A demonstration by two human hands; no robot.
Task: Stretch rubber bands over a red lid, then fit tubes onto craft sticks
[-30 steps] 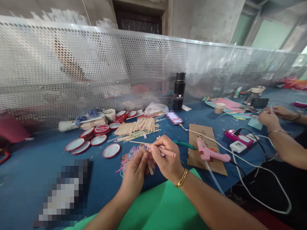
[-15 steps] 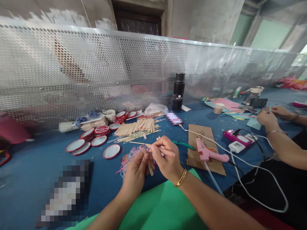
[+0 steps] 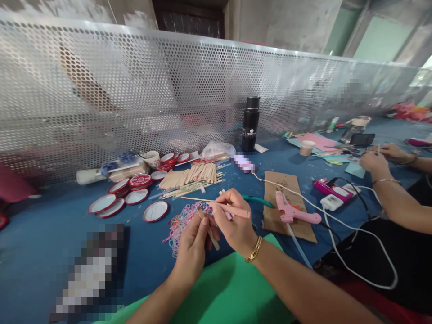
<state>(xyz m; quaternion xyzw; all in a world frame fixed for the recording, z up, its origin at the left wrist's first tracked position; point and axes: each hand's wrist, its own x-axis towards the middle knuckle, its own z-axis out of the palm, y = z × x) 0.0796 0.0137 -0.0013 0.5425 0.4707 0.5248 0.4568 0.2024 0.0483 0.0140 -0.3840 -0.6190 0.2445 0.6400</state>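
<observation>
My left hand point(image 3: 192, 240) is closed round a wooden craft stick point(image 3: 214, 242), whose two ends show beyond the fingers. Between the closed fingers of my right hand point(image 3: 236, 225) is a pale pink pen-like tool point(image 3: 241, 211), its front end close to the top of the craft stick. A thin wooden stick point(image 3: 195, 199) reaches left from near that tip; I cannot tell if it is held or lies on the table. Under and beyond my left hand lies a tangled heap of coloured bands point(image 3: 175, 227). A green cloth point(image 3: 236, 288) is below both forearms.
Behind the hands are a pile of craft sticks point(image 3: 202, 173) and several red-rimmed lids point(image 3: 155, 211). A pink glue gun point(image 3: 293, 211) rests on cardboard point(image 3: 273, 220), near a white cable and a power strip point(image 3: 334, 189). A black bottle point(image 3: 250, 126) stands back. Another person's hands point(image 3: 378, 162) work at right.
The view has shifted slightly. The pink tool and craft stick have changed angle a little in my hands; both hands keep their hold.
</observation>
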